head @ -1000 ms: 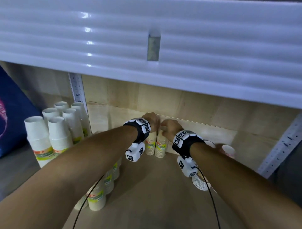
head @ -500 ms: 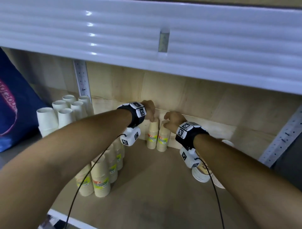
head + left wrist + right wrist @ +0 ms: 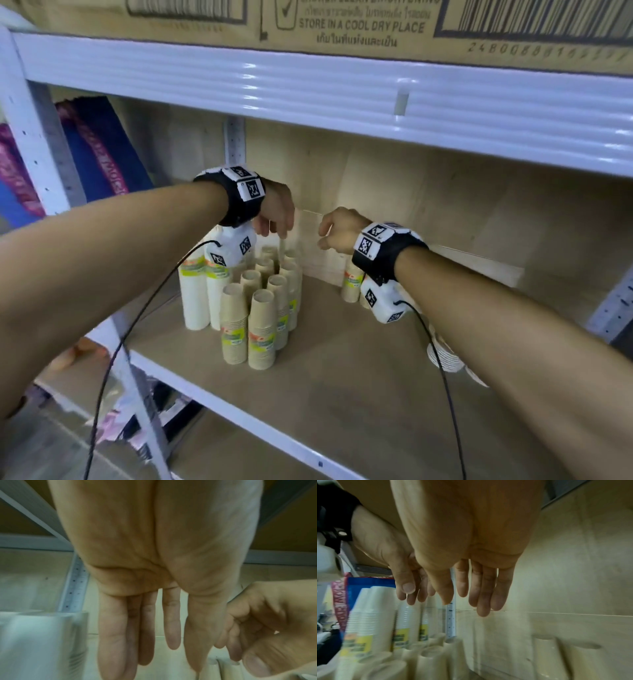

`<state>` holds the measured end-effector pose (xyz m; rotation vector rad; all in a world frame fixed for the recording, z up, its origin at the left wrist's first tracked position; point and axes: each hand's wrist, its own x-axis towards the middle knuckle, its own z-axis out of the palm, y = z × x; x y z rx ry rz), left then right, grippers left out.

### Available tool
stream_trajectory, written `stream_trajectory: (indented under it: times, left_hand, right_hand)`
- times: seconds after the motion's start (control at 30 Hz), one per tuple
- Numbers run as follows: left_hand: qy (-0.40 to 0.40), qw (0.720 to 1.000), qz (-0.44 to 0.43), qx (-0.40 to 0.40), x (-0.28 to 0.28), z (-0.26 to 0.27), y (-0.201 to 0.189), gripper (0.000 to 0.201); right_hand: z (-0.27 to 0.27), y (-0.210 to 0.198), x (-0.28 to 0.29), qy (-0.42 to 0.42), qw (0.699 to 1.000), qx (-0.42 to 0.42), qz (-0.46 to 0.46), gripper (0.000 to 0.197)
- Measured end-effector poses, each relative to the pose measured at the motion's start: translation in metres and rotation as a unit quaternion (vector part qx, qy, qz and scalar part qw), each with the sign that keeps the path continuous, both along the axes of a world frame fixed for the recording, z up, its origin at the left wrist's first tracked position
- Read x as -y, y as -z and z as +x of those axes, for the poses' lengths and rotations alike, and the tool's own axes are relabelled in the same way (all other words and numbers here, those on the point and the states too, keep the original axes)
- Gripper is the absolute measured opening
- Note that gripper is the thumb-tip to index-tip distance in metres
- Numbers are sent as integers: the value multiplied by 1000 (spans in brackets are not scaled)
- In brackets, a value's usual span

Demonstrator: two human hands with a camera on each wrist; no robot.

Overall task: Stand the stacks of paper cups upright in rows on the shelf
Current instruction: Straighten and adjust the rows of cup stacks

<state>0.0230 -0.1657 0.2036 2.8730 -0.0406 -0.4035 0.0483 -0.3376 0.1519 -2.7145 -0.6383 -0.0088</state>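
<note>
Several upright stacks of brown paper cups (image 3: 263, 308) stand in two rows on the wooden shelf (image 3: 342, 394), with taller white cup stacks (image 3: 198, 298) to their left. Two more brown stacks (image 3: 352, 284) stand by the back wall, partly hidden behind my right wrist. My left hand (image 3: 277, 222) hangs above the brown rows with straight fingers (image 3: 149, 642) and holds nothing. My right hand (image 3: 329, 236) hovers beside it, its fingers (image 3: 481, 595) relaxed and empty. In the right wrist view the brown stacks (image 3: 433, 666) lie below both hands.
Stacks of cups lie on their sides (image 3: 445, 356) at the right under my right forearm. The white shelf beam (image 3: 342, 89) above carries a cardboard box (image 3: 342, 24). A white upright (image 3: 30, 120) and blue bags (image 3: 96, 150) stand at the left. The back wall (image 3: 445, 205) is close.
Both hands have lifted off the two brown stacks at the back wall and now hang empty above the cups. The head view has pulled back and up.
</note>
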Motion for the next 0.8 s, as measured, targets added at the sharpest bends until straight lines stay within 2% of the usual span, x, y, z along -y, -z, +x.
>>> stream_trajectory:
  times: [0.27, 0.43, 0.6, 0.7, 0.8]
  left_hand:
    - [-14, 998, 19, -64, -41, -44, 34, 22]
    - [-16, 995, 14, -93, -49, -55, 56, 36]
    - [12, 995, 33, -97, -48, -68, 68, 37]
    - [13, 996, 40, -80, -46, -72, 75, 39]
    - [0, 998, 35, -60, -47, -75, 82, 41]
  right_hand:
    - [-52, 9, -61, -66, 995, -63, -31, 27]
    - [-72, 22, -83, -82, 989, -94, -81, 31]
    - [-81, 36, -89, -78, 988, -97, -88, 40]
    - [-80, 42, -90, -77, 987, -103, -96, 54]
    - [-85, 41, -88, -87, 986, -91, -112, 51]
